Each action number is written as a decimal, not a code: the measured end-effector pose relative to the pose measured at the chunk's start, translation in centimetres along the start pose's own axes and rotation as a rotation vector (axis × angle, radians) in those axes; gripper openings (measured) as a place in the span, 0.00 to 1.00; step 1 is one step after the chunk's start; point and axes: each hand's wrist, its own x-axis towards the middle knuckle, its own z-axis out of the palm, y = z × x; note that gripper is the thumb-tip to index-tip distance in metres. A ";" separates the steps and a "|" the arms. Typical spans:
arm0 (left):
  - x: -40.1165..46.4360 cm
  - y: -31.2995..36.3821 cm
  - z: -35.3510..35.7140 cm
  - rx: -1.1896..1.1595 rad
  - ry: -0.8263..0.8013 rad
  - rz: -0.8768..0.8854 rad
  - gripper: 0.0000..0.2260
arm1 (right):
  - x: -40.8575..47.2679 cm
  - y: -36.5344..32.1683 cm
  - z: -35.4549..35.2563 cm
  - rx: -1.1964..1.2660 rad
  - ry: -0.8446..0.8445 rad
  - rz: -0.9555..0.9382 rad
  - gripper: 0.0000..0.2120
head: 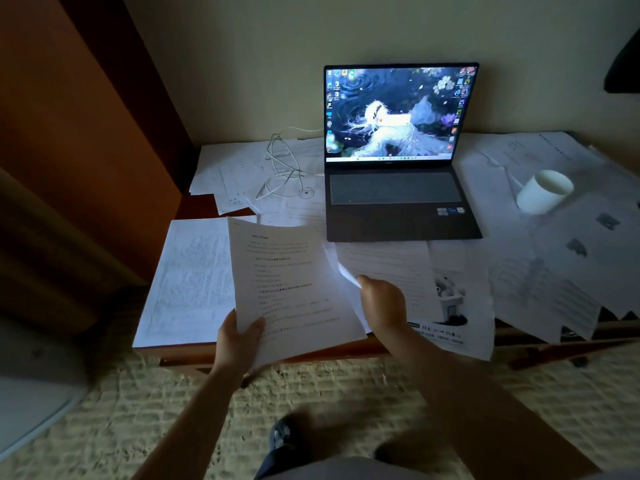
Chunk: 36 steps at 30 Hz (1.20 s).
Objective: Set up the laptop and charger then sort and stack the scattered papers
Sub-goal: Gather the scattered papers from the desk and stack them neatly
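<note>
Down by the knees it's just woven beige floor matting (pixel 311 386), then the hands. Left hand (pixel 239 341) pinches the bottom edge of a white printed text sheet (pixel 291 289), thumb on top. Right hand (pixel 382 303) grips the curled edge of a second white sheet (pixel 384 268) lying just in front of the open dark-grey laptop (pixel 398 202) — screen lit, white charger cable (pixel 284 164) coiled on papers to its left. Paper like this is light and floppy, creases easily, so I'd hold it by the edges with both hands. White cylindrical cup (pixel 543 192) sits on the loose sheets at right — can't tell if anything's inside.
</note>
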 end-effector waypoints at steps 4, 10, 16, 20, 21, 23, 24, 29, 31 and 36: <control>-1.1 -0.6 0.1 0.004 -0.009 0.003 0.11 | -1.7 -1.6 -0.3 0.147 -0.004 -0.087 0.19; -2.2 -2.1 -0.7 -0.015 -0.053 -0.017 0.20 | -3.6 -4.9 -1.8 0.470 0.040 -0.183 0.08; -3.5 -2.0 -1.0 -0.112 -0.074 -0.007 0.21 | -6.5 -10.0 -3.1 0.554 -0.075 -0.439 0.17; -3.8 -1.8 -2.0 -0.264 -0.087 -0.123 0.17 | -7.3 -10.3 -2.0 0.517 -0.060 -0.462 0.13; -3.9 -1.6 -2.1 -0.315 -0.091 -0.163 0.15 | -7.7 -10.2 -1.7 0.505 -0.060 -0.475 0.12; -4.4 -1.3 -2.3 -0.438 -0.104 -0.252 0.12 | -8.6 -10.1 -1.2 0.477 -0.096 -0.537 0.13; -4.6 -1.3 -2.3 -0.509 -0.109 -0.306 0.10 | -9.0 -10.1 -0.9 0.464 -0.118 -0.569 0.15; -3.9 -2.2 -2.1 -0.798 -0.168 -0.506 0.21 | -9.4 -10.3 -0.2 0.499 -0.219 -0.573 0.15; -3.6 -2.4 -2.0 -0.782 -0.135 -0.529 0.20 | -9.1 -10.4 0.1 0.497 -0.258 -0.554 0.16; -3.0 -2.5 -1.9 -0.670 -0.134 -0.523 0.15 | -9.0 -10.6 0.7 0.525 -0.407 -0.423 0.16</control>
